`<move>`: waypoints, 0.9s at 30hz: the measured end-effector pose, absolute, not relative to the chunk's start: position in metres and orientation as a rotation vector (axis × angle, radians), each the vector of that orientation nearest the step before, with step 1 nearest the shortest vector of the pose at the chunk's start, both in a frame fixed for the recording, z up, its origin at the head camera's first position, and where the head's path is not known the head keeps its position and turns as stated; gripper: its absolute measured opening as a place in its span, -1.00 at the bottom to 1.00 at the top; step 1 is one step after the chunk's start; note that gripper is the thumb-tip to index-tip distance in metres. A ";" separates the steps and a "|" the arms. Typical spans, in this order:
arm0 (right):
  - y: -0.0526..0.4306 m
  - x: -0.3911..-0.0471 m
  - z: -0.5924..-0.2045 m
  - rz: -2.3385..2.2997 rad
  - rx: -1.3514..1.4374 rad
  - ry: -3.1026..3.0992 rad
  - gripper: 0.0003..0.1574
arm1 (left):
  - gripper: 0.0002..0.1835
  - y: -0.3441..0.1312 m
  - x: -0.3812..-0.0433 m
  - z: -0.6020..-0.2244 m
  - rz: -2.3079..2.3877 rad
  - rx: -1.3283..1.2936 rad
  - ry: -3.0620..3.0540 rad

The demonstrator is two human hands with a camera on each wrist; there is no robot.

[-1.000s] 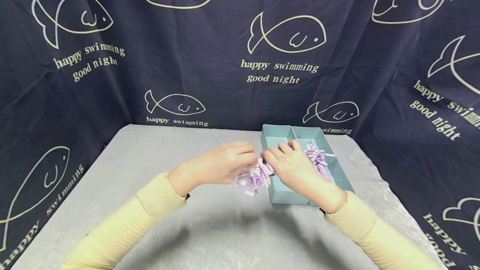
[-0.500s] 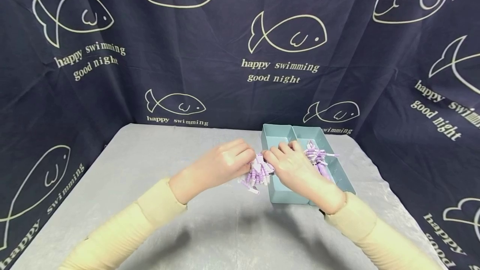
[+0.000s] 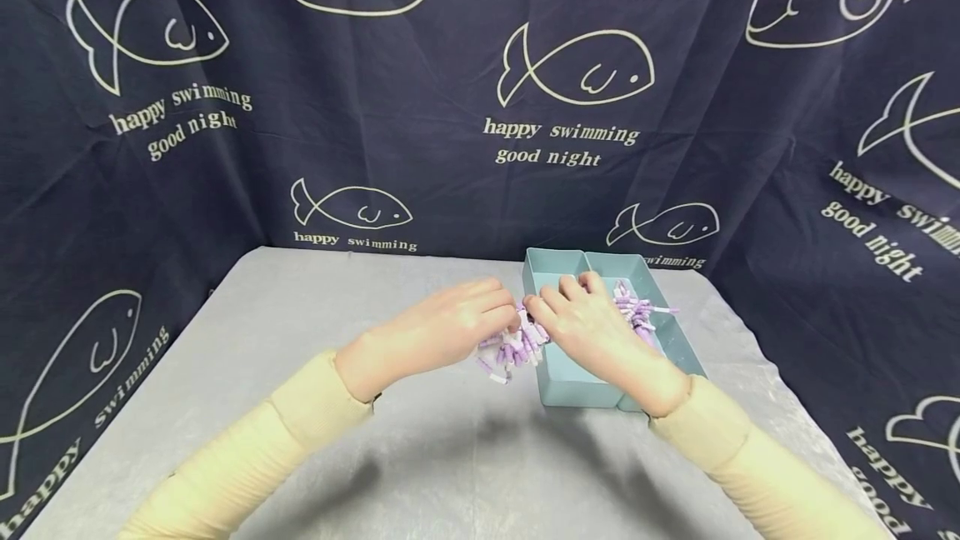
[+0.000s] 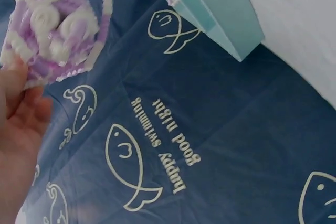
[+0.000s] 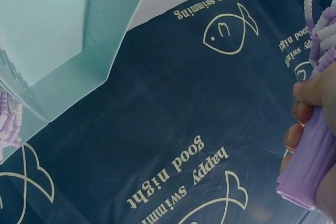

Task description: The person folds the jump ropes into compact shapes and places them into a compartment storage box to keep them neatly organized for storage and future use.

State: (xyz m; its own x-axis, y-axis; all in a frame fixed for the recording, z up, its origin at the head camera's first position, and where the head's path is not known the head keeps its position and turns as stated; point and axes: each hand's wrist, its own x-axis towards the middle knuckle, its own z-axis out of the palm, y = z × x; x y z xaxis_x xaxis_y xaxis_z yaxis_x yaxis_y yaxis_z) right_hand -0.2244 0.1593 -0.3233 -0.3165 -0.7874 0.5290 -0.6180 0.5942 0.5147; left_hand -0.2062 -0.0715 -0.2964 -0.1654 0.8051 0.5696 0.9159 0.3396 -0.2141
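A purple-and-white bundle of curly, banded strands (image 3: 517, 348) is between both hands, in front of the tray's left side. In the right wrist view, the right hand (image 5: 315, 114) grips its smooth, pleated purple end (image 5: 307, 161), with the strands fanning out above the thumb. The left hand (image 3: 442, 325) pinches strands at the bundle's near side in the head view. Looped strands and two pale coiled rounds (image 4: 58, 27) face the left wrist camera, where the left fingers (image 4: 26, 98) rest at the lower edge. The fingers partly cover the bundle's middle.
A teal tray (image 3: 573, 397) with two long compartments stands on the grey-white cloth tabletop (image 3: 375, 457), just behind the right hand. A similar purple-and-white bundle (image 3: 636, 311) lies in its right compartment, one strand crossing the rim. Dark blue fish-print curtains (image 3: 420, 107) enclose the table.
The left hand drew back slightly, then moved in over the strands again, which have shifted and spread. The right hand keeps its grip, its fingers lifting a little. The tray stays put.
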 end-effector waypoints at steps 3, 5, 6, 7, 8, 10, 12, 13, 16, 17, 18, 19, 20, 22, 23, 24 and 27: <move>0.160 -0.225 -0.325 -0.296 1.118 -2.034 -0.73 | -0.84 -0.072 -0.204 -0.295 -0.157 -1.492 -2.052; 0.160 -0.225 -0.326 -0.300 1.126 -2.027 -0.72 | -0.86 -0.071 -0.202 -0.295 -0.104 -1.474 -2.062; 0.160 -0.224 -0.327 -0.300 1.133 -2.025 -0.72 | -0.87 -0.071 -0.201 -0.295 -0.084 -1.467 -2.060; 0.160 -0.224 -0.327 -0.301 1.138 -2.024 -0.71 | -0.87 -0.071 -0.201 -0.295 -0.072 -1.460 -2.056; 0.160 -0.224 -0.328 -0.301 1.143 -2.021 -0.70 | -0.88 -0.071 -0.201 -0.296 -0.065 -1.457 -2.054; 0.161 -0.224 -0.330 -0.299 1.151 -2.019 -0.67 | -0.88 -0.071 -0.200 -0.296 -0.082 -1.462 -2.058; 0.162 -0.224 -0.331 -0.299 1.156 -2.032 -0.64 | -0.88 -0.071 -0.201 -0.296 -0.132 -1.494 -2.101; 0.162 -0.225 -0.332 -0.304 1.157 -2.029 -0.64 | -0.88 -0.072 -0.202 -0.297 -0.164 -1.515 -2.138; 0.164 -0.225 -0.334 -0.325 1.174 -2.045 -0.67 | -0.86 -0.073 -0.203 -0.296 -0.322 -1.590 -2.299; 0.165 -0.225 -0.334 -0.333 1.181 -2.049 -0.68 | -0.85 -0.073 -0.204 -0.295 -0.386 -1.606 -2.359; 0.166 -0.225 -0.335 -0.342 1.185 -2.056 -0.70 | -0.85 -0.073 -0.205 -0.295 -0.448 -1.615 -2.407; 0.166 -0.225 -0.335 -0.350 1.188 -2.062 -0.72 | -0.86 -0.074 -0.205 -0.295 -0.496 -1.621 -2.446; 0.166 -0.225 -0.336 -0.351 1.190 -2.072 -0.73 | -0.87 -0.074 -0.206 -0.294 -0.543 -1.625 -2.476; 0.167 -0.225 -0.337 -0.356 1.188 -2.085 -0.73 | -0.88 -0.075 -0.206 -0.294 -0.593 -1.619 -2.518; 0.167 -0.225 -0.338 -0.358 1.184 -2.087 -0.74 | -0.89 -0.075 -0.206 -0.294 -0.603 -1.619 -2.528; 0.167 -0.225 -0.339 -0.360 1.181 -2.087 -0.74 | -0.90 -0.075 -0.206 -0.294 -0.607 -1.614 -2.542; 0.166 -0.225 -0.342 -0.359 1.188 -2.076 -0.75 | -0.90 -0.073 -0.205 -0.294 -0.600 -1.591 -2.605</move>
State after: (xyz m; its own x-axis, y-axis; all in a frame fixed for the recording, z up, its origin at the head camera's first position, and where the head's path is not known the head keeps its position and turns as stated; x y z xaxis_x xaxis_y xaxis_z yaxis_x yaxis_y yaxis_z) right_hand -0.2247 0.1663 -0.3419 -0.3282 -0.8358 0.4402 -0.6394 0.5396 0.5477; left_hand -0.2046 -0.0733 -0.2945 -0.4767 0.8503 0.2230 0.8622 0.4027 0.3073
